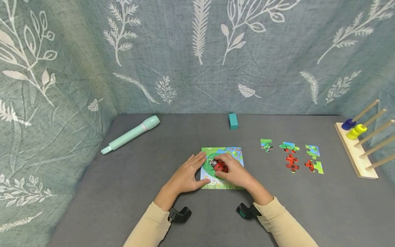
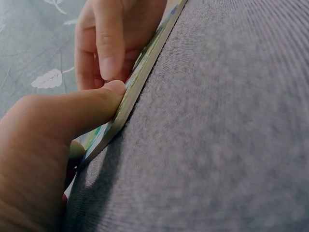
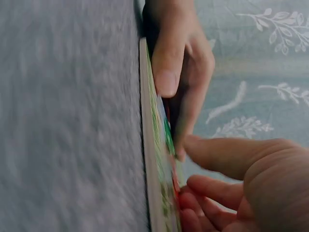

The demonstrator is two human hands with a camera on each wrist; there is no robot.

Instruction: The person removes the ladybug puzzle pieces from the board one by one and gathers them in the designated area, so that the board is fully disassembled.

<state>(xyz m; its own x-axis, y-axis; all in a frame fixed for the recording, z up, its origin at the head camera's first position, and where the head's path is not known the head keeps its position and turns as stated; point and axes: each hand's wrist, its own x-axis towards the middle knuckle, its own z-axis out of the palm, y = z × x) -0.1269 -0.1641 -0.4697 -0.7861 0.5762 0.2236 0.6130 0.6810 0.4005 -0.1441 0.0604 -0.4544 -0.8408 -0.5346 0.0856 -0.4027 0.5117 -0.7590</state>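
A flat puzzle board (image 1: 223,186) with a ladybug picture (image 1: 220,166) lies on the grey table. My left hand (image 1: 186,175) rests at its left side, fingers stretched along the edge and thumb on the near left corner. In the left wrist view the left thumb (image 2: 91,108) presses on the board's top surface. My right hand (image 1: 236,172) is over the board's right half, thumb and fingers spread around the ladybug. Its bent fingers (image 3: 203,200) are close to the surface in the right wrist view, with a gap to the thumb and nothing visibly held.
Several loose jigsaw pieces (image 1: 291,162) lie to the right of the board. A wooden peg stand (image 1: 355,154) with blue and yellow rings is at the far right. Behind are a teal block (image 1: 233,121) and, left, a mint-green tube-shaped toy (image 1: 131,134).
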